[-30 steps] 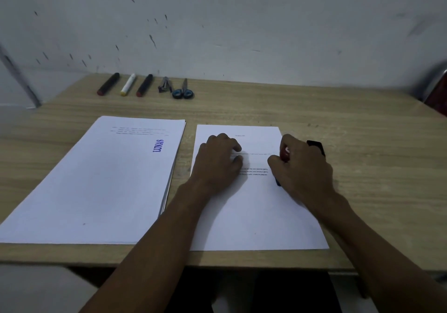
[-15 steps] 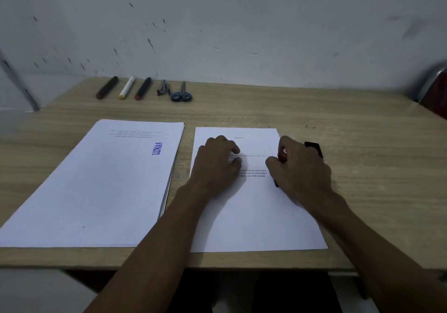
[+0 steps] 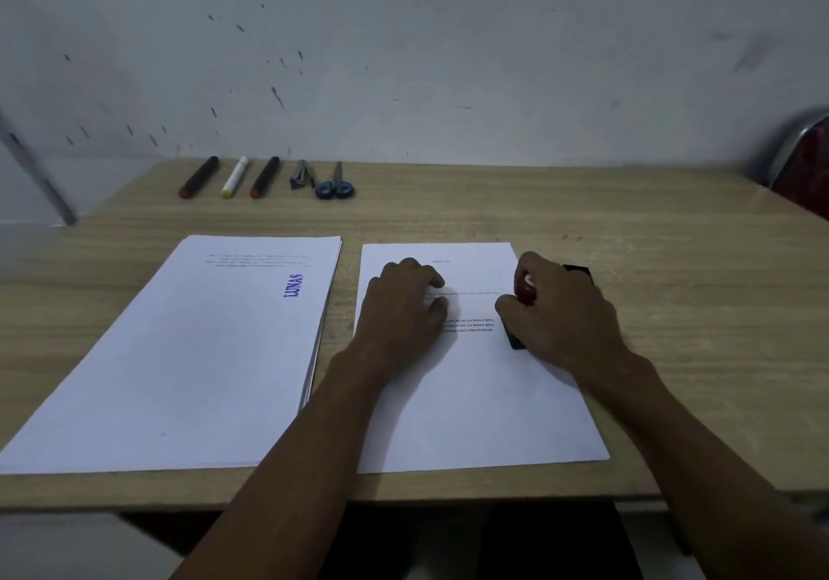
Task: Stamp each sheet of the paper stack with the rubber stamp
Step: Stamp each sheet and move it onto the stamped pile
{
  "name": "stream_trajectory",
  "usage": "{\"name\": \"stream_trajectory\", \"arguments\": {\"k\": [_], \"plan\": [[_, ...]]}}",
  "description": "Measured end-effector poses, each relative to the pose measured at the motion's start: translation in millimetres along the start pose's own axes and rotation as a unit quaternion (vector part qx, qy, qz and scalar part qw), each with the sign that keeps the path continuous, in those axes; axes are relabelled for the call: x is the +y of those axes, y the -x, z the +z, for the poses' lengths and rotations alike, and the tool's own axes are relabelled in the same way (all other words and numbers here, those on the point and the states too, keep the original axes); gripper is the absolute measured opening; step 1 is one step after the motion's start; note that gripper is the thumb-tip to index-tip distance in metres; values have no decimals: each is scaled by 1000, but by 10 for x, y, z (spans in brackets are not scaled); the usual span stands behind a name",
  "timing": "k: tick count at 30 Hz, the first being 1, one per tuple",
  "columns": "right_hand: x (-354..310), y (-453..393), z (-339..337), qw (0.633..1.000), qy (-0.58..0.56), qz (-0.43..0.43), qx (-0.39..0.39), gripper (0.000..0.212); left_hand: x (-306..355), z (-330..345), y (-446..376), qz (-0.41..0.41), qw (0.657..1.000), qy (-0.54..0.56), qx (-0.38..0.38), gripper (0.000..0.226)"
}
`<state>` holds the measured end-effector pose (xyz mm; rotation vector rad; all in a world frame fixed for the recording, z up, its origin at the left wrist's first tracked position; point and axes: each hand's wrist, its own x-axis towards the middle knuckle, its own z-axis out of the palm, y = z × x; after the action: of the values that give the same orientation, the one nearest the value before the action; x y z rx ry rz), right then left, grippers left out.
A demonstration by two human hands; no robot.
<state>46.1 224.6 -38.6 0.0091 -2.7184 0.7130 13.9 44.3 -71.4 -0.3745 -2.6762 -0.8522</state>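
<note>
The right hand (image 3: 565,310) grips the black-and-red rubber stamp (image 3: 525,289) at the white sheet's (image 3: 484,400) right edge; the left hand (image 3: 403,306), loosely curled, pins the sheet.

White sheets (image 3: 471,400) — blue "LUNAS" mark (image 3: 294,286); red-topped black stamp (image 3: 525,293); blue-handled scissors (image 3: 334,185) — pale woodgrain table (image 3: 673,310).

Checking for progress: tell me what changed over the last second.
Nothing visibly changed. The right hand keeps gripping the rubber stamp on the right sheet, the left hand still rests on it, and the LUNAS-stamped stack lies unmoved.
</note>
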Motion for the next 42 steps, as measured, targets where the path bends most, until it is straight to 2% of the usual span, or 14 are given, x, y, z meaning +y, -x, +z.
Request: {"name": "stream_trajectory", "arguments": {"k": [3, 6, 12, 15, 26, 42], "plan": [[53, -3, -48, 996, -88, 13, -10, 21, -3, 0, 7, 1, 1000, -4, 1, 25], [184, -52, -90, 984, -167, 39, 45, 25, 4, 7, 10, -2, 1000, 1, 1, 25], [477, -289, -224, 968, -157, 99, 171, 26, -18, 17, 0, -5, 1000, -7, 0, 25], [592, -387, -269, 963, -127, 126, 203, 28, -33, 25, -11, -1, 1000, -10, -1, 24], [695, -529, -203, 972, -61, 145, 175, 32, 5, 32, -12, 2, 1000, -2, 6, 21], [709, -584, -125, 983, -38, 114, 142, 31, -19, 38, -5, 4, 1000, 12, 16, 20]]}}
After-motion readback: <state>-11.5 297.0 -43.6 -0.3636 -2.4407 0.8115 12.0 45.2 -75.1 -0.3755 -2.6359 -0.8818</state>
